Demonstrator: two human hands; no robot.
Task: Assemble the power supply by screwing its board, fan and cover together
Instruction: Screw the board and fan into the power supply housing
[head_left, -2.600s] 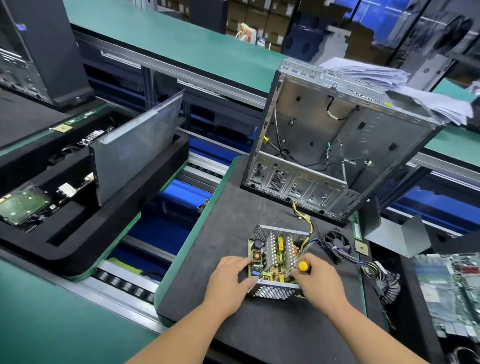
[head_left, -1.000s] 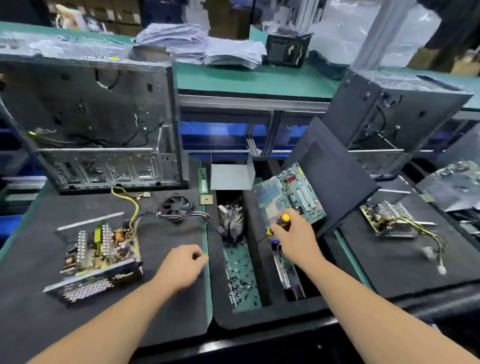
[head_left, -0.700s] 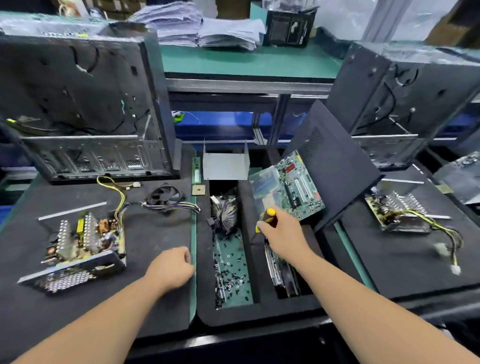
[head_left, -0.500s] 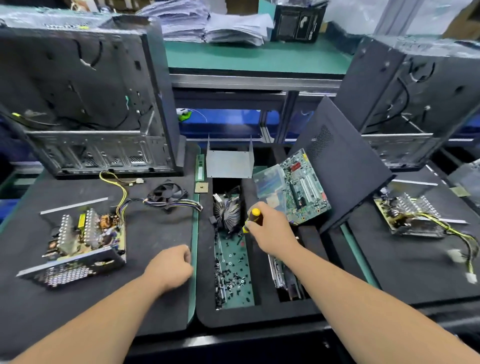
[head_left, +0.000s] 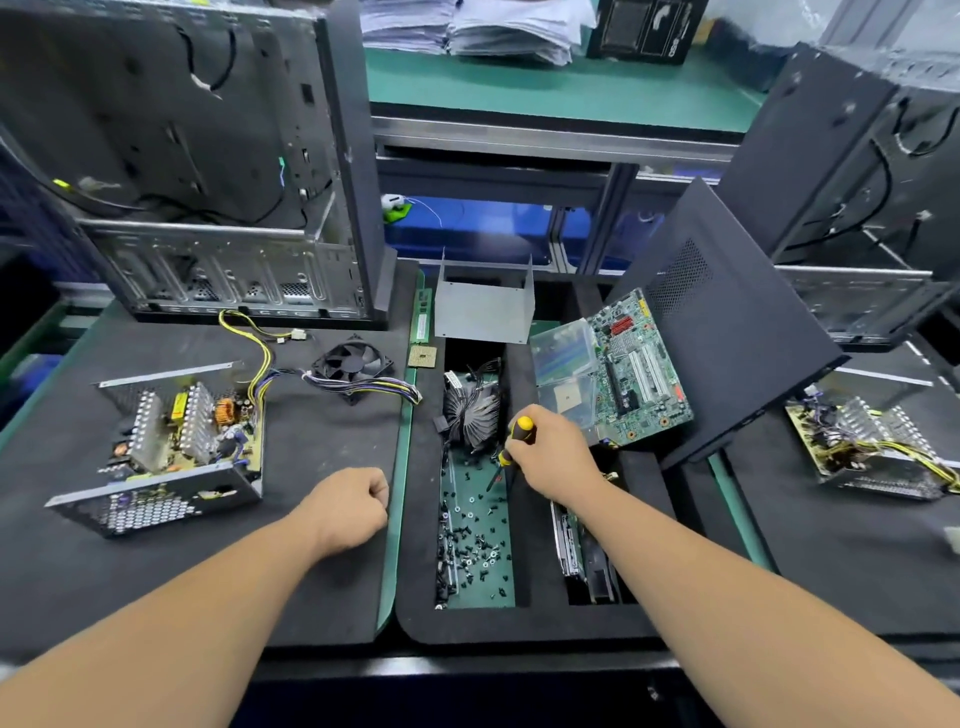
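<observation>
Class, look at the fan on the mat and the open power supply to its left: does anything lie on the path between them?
Yes. The fan is apart from the power supply, and the bundle of wires lies across the mat between them. No other part sits in that gap.

mat (head_left: 322, 545): matt black foam | cover (head_left: 483, 312): bare grey metal

Readable text: almost none. Black box (head_left: 647, 28) on the far green bench (head_left: 545, 88) carries pale lettering, seen upside down and too small to make out. Yellow label on the power supply board (head_left: 182, 431) and markings on the motherboard (head_left: 639, 374) are blurred, illegible.
</observation>
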